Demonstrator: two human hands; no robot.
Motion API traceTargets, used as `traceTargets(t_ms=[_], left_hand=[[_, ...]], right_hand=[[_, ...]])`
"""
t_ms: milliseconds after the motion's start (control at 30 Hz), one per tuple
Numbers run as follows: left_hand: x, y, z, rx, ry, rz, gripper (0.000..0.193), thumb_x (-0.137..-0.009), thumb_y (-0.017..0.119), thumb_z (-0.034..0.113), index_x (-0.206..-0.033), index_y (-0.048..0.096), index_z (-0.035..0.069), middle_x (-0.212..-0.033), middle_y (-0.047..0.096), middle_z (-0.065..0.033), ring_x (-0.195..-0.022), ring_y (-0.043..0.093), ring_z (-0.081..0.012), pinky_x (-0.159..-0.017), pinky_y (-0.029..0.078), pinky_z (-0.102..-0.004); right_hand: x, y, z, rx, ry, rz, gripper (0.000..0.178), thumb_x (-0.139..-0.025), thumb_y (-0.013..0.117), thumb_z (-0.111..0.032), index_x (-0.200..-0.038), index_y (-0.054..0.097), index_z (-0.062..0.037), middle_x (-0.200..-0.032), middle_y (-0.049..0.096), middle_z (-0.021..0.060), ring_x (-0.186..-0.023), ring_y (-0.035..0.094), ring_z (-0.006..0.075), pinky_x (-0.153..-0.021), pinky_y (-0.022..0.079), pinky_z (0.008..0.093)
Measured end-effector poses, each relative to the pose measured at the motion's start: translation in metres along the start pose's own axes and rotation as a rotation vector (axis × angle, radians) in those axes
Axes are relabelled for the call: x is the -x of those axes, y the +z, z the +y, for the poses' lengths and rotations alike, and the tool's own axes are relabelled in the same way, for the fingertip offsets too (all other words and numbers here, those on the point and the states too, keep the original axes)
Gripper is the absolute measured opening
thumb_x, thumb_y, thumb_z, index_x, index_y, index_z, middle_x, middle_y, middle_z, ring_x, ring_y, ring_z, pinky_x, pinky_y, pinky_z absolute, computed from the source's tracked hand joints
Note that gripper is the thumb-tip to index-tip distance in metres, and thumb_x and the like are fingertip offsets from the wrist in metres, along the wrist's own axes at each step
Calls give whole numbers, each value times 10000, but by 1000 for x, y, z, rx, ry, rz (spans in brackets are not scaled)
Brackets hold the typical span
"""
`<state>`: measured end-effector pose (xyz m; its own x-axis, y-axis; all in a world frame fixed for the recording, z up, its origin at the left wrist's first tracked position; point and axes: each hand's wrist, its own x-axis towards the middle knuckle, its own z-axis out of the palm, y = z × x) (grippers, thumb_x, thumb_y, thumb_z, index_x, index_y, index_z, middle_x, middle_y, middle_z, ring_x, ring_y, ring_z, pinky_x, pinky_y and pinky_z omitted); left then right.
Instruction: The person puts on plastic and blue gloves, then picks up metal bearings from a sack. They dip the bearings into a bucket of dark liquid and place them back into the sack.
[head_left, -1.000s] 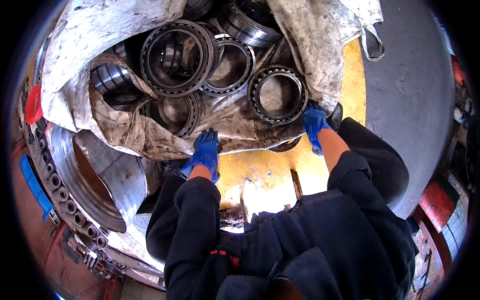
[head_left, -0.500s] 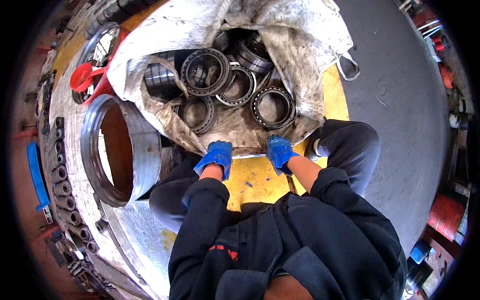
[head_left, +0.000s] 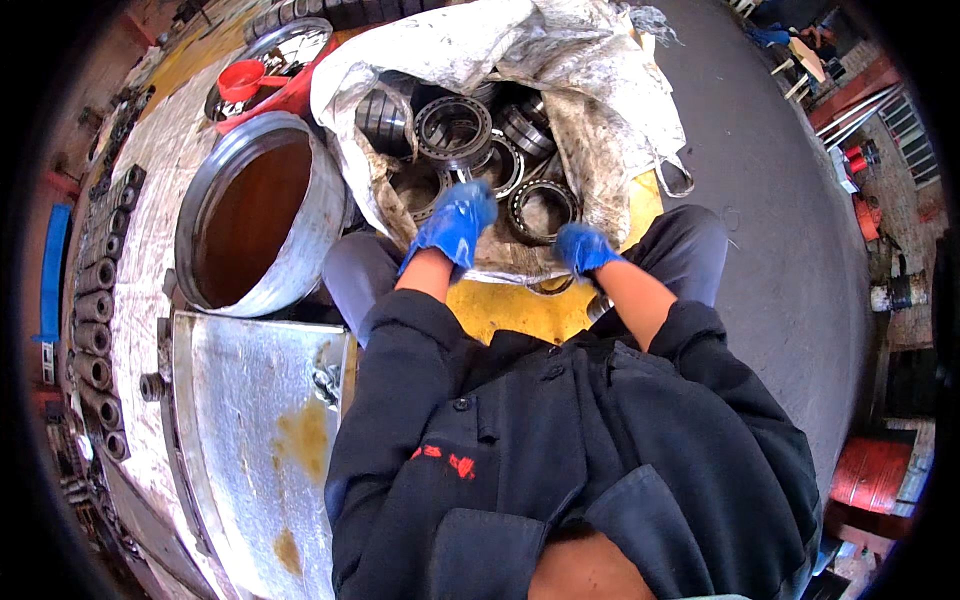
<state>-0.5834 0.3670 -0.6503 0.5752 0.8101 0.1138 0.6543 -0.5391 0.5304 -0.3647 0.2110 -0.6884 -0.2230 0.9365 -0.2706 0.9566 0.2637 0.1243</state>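
Observation:
A soiled white sack [head_left: 410, 50] lies with its mouth spread wide, showing several steel roller bearings inside. My left hand [head_left: 458, 225], in a blue glove, reaches over the front rim beside a large bearing [head_left: 453, 128]; its fingers are blurred and I cannot tell their grip. My right hand [head_left: 585, 248], gloved the same, is closed at the front right rim, close to another bearing [head_left: 543, 210]. What it holds, if anything, is hidden. Part of a metal ring [head_left: 551, 286] shows below the rim, between my hands.
On my left stand a large metal drum [head_left: 315, 215] with brown inside and a stained metal sheet [head_left: 240, 400]. Behind the drum, a red scoop [head_left: 240, 80] rests on a basin. Several dark sleeves [head_left: 95, 335] line the far left. Grey floor [head_left: 780, 250] extends rightward.
My left hand has moved from the sack's front rim forward over the bearings. My right hand has shifted up and right. The view has turned, showing more of the drum and metal sheet.

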Motion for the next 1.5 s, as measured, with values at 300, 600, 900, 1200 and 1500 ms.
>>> traceTargets(t_ms=[300,600,900,1200,1500], left_hand=[[-4,-117,61,430,-102,37,199,-846,659,155,-1025,712,86,-992,715,-64,-917,662,-149,-843,520,-300],[-32,-124,14,320,-156,-64,350,-845,666,187,-1164,650,45,-1105,689,-101,-1035,647,-166,-924,496,-305],[-59,-73,-57,162,-258,-32,339,-824,650,247,-1130,650,100,-994,702,-165,-961,672,-329,-861,524,-388],[-59,-76,-51,88,-329,-169,386,-800,707,180,-1147,645,21,-1043,687,-182,-886,692,-302,-793,544,-356],[-68,-62,-37,168,-247,-182,393,-783,736,153,-1149,652,37,-990,695,-161,-763,684,-270,-725,551,-345]], right_hand=[[-38,-54,61,-527,371,217,319,-779,636,-329,-864,715,-32,-879,679,224,-819,666,370,-750,524,430],[-65,39,38,-1718,594,-149,350,-841,710,-326,-1030,665,-35,-978,631,51,-932,518,190,-881,382,352],[-153,209,11,-1564,787,85,741,-720,796,-423,-1188,545,93,-1175,613,271,-1126,587,385,-910,458,422],[-227,199,5,-1651,766,254,442,-772,750,-164,-1161,621,1,-1076,686,146,-954,645,270,-831,503,370],[-233,215,22,-1400,887,-94,362,-723,805,-186,-1026,681,-30,-906,687,58,-802,605,178,-727,496,342]])
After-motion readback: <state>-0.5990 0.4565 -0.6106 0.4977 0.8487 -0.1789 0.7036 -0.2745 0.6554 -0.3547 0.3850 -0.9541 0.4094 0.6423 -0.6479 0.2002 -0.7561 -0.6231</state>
